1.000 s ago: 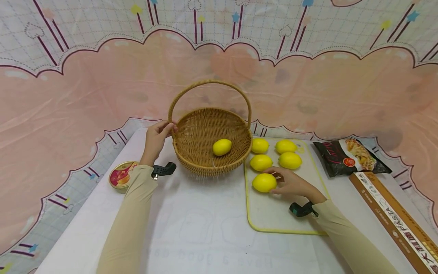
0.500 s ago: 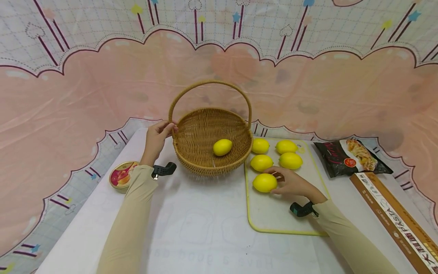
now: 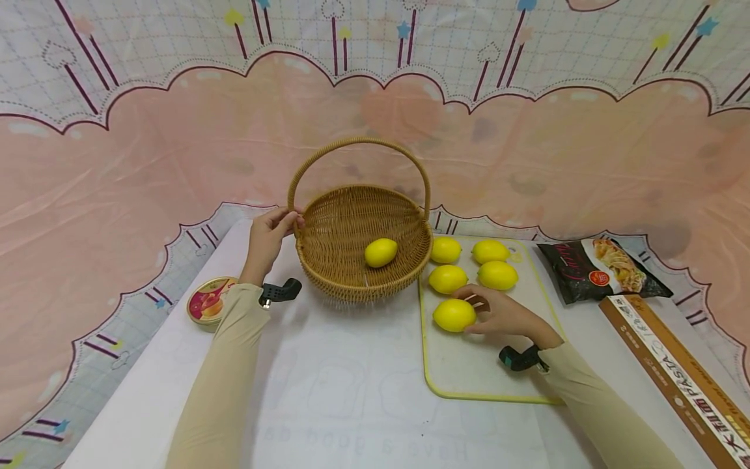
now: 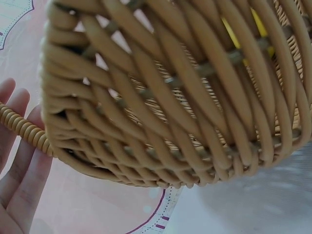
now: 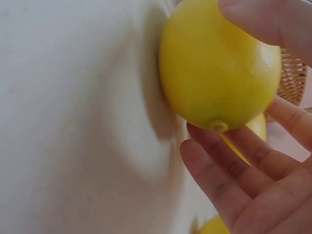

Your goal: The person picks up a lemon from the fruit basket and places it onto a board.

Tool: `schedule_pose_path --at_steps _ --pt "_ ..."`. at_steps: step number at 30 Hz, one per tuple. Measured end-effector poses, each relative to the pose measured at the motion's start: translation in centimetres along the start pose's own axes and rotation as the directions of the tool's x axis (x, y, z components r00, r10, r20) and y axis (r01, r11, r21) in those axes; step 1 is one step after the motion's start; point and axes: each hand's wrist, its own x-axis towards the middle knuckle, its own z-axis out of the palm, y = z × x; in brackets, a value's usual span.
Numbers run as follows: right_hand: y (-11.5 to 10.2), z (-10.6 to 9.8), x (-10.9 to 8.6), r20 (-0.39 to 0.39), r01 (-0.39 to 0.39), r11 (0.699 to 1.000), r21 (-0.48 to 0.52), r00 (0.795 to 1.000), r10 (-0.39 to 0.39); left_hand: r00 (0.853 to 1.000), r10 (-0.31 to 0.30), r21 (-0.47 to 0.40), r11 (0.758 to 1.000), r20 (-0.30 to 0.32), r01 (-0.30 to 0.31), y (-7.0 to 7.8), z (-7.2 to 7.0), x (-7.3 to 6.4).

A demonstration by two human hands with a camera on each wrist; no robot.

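A wicker basket [image 3: 357,221] with a tall arched handle stands at the back middle, tilted towards me, with one lemon [image 3: 381,253] inside. My left hand [image 3: 271,238] grips the base of its handle on the left side. In the left wrist view, fingers [image 4: 29,170] show around the wrapped handle [image 4: 27,129], beside the woven wall. My right hand [image 3: 504,312] holds the nearest lemon [image 3: 454,315] at the cutting board, thumb on one side and fingers on the other. In the right wrist view, that lemon [image 5: 219,68] appears close to the pale board surface.
Several more lemons [image 3: 448,279] lie on the yellow-edged cutting board [image 3: 486,374], just beyond my right hand. A round tin [image 3: 211,301] sits by my left forearm. On the right are a black food packet [image 3: 603,268] and a long pasta box [image 3: 680,378].
My right hand and the lemon it holds have shifted very slightly towards me. The left hand and basket have stayed in place.
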Motion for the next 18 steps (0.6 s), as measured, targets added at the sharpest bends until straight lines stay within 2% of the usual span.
schedule_pose_path --at_steps 5,13,18 --pt "-0.5 -0.9 -0.2 0.006 0.041 0.999 0.032 0.999 -0.041 1.000 0.000 -0.006 1.000 -0.003 0.000 0.0 0.0 0.0" --pt "-2.4 -3.7 0.1 0.007 0.015 0.999 -0.029 1.000 -0.015 1.000 0.000 -0.004 1.000 -0.001 0.000 0.0 -0.1 -0.1" --pt "-4.2 -6.0 1.1 0.021 0.049 0.997 -0.060 0.999 -0.048 1.000 0.001 -0.005 1.000 0.002 -0.001 -0.2 0.0 0.0"
